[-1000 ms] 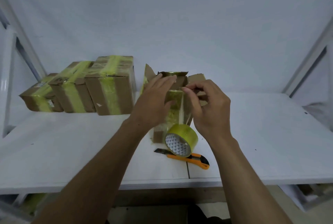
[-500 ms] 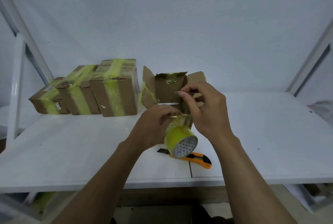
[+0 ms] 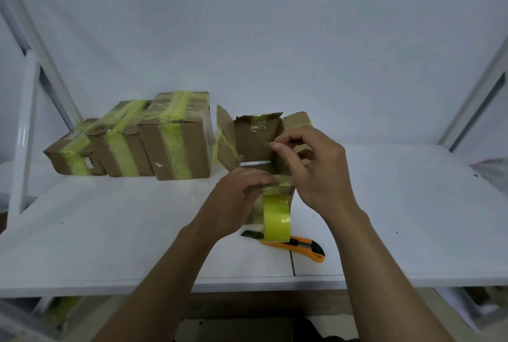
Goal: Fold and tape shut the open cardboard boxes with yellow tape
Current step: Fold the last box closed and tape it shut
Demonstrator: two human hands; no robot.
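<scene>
Open box [image 3: 254,139], flaps up. Left hand [image 3: 236,201] grips tape strip [image 3: 277,190] at near rim; right hand [image 3: 316,170] pinches strip's end; roll [image 3: 276,219] hangs below.

Open box [image 3: 255,141] upright, flaps up; tape roll [image 3: 276,218] hanging

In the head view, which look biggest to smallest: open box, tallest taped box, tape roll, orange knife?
1. open box, partly hidden.
2. tallest taped box, nearly as big.
3. orange knife and tape roll: too alike to rank.
</scene>
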